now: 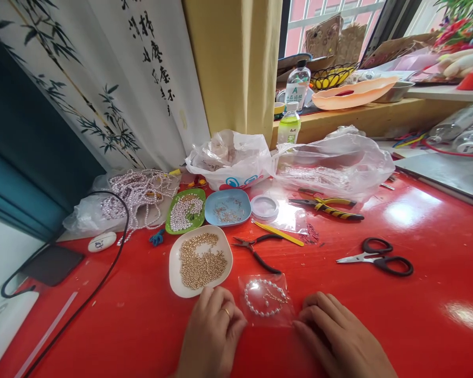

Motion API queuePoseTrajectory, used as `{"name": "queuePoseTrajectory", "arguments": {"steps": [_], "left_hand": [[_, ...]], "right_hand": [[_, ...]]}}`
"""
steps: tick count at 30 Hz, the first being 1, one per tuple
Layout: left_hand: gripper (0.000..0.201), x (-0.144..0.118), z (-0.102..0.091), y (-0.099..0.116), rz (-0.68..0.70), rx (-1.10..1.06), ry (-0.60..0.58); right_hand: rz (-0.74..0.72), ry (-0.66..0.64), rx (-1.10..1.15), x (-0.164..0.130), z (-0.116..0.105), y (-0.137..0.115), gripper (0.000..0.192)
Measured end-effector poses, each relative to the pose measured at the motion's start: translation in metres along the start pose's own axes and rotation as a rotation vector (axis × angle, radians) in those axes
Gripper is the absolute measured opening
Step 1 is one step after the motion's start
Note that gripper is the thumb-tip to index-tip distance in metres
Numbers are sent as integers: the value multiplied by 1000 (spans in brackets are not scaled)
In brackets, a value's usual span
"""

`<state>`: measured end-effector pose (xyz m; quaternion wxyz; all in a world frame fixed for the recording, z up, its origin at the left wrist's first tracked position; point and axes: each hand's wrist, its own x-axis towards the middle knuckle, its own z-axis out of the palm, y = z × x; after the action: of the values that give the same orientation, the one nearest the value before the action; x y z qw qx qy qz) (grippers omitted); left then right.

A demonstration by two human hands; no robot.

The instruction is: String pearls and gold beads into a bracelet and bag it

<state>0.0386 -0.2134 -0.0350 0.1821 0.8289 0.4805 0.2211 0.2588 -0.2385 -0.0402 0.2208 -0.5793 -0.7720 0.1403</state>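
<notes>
A clear packet (266,299) holding a pearl bracelet (265,297) lies flat on the red tabletop (418,315), long axis running 9 to 3 o'clock. The left hand (213,331) presses its 9 o'clock edge, the right hand (335,336) its 3 o'clock corner; fingers curled, pinning rather than gripping. A bead dish (199,261) sits at 11 o'clock

bracelet bag (266,300) between hands (dish (200,261) behind)
</notes>
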Motion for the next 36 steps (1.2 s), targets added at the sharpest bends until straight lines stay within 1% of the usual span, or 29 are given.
{"name": "queuePoseTrajectory", "arguments": {"steps": [3,5,11,15,22,25,27,29,31,33,36], "left_hand": [[14,1,1,3,-37,-17,40],[13,2,1,4,-44,-21,43],[10,6,-4,4,-27,31,-44],[10,6,-5,4,-26,60,-52],[11,5,2,1,-27,145,17],[14,3,3,-1,-14,162,51],[15,1,1,-2,8,124,63],[16,0,-3,-1,27,34,76],[16,1,-7,-1,62,-69,92],[15,4,-11,0,140,-131,127],[13,15,-12,2,337,-157,186]], "right_hand": [[14,12,-46,0,3,0,23],[16,20,-74,1,4,0,24],[1,71,-147,4,5,-2,23],[-4,81,-177,5,4,-3,22],[29,109,-233,5,5,-5,20],[77,97,-188,5,2,-8,16],[135,72,-78,5,-3,-9,14],[184,41,60,4,-10,-7,13],[167,17,150,6,-16,-3,13],[99,4,146,11,-20,2,13],[25,-11,33,25,-20,5,13]]}}
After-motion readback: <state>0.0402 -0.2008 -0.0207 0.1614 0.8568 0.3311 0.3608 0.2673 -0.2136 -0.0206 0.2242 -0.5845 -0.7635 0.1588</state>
